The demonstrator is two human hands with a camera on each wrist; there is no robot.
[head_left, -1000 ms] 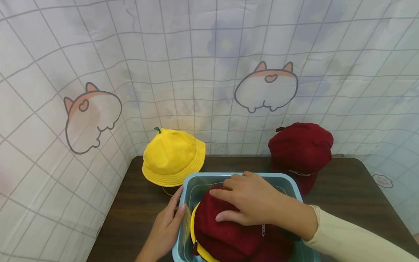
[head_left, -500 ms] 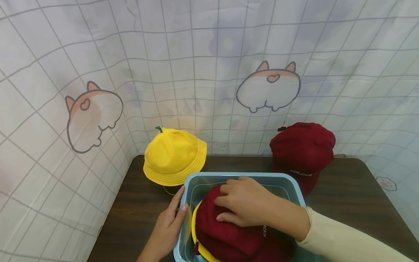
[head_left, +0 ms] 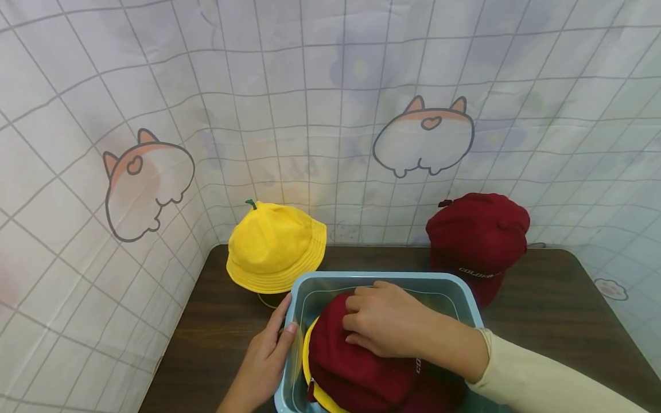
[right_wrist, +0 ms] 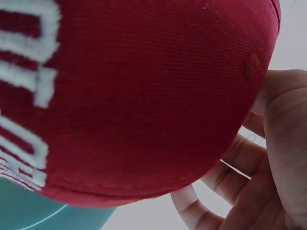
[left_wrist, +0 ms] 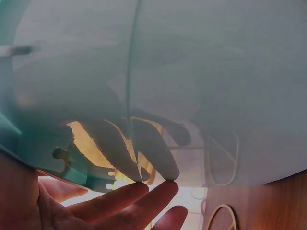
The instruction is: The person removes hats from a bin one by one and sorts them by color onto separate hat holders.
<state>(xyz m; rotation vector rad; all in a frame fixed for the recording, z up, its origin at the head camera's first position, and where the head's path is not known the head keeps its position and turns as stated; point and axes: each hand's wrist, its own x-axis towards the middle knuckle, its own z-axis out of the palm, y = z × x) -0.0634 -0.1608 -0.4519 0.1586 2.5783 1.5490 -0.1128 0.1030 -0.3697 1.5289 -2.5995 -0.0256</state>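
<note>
A maroon baseball cap [head_left: 361, 373] with white lettering lies in a light-blue plastic tub [head_left: 374, 275], over a yellow hat [head_left: 326, 400] whose edge shows at the left. My right hand [head_left: 387, 321] is at the top of the cap's crown, fingers bent and gripping it. The right wrist view has the cap [right_wrist: 158, 96] close up, with the hand [right_wrist: 249, 187] at its crown. My left hand [head_left: 263, 358] steadies the tub's left side, thumb by the rim. In the left wrist view its fairly straight fingers touch the outer wall [left_wrist: 216, 72].
Behind the tub at the left, a yellow bucket hat [head_left: 276, 246] with a green tip sits on a wire stand [head_left: 268, 300]. Another maroon cap [head_left: 477, 235] stands at the back right. The dark wooden table [head_left: 206, 355] meets a gridded cloth backdrop [head_left: 289, 86].
My right hand's spread fingers have drawn together and curled at the cap's crown. The left hand stays at the tub's side; the view has shifted slightly.
</note>
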